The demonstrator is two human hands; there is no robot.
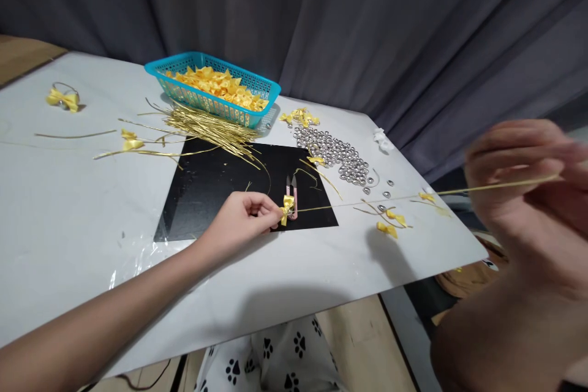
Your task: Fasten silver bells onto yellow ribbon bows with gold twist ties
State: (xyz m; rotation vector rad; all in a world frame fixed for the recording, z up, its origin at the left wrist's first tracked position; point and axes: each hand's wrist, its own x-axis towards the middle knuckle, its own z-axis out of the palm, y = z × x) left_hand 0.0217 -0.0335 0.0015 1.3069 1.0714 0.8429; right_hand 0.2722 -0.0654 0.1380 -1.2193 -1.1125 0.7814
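My left hand (pixel 245 215) is closed in a pinch on a small yellow ribbon bow (pixel 287 207) over the black mat (pixel 206 187). A thin gold wire (pixel 413 195) runs from the bow to the right, pulled taut. My right hand (pixel 528 196), large and blurred at the right edge, is closed on the far end of that wire. Pink thread snips (pixel 292 193) lie on the mat just behind the bow.
A blue basket (pixel 184 67) of yellow bows stands at the back, with a bundle of gold wires (pixel 206 128) in front of it. Silver beads (pixel 335 156) are heaped to the right. Loose bows (pixel 390 223) and wire scraps lie on the white table (pixel 68 208). Dark curtain behind.
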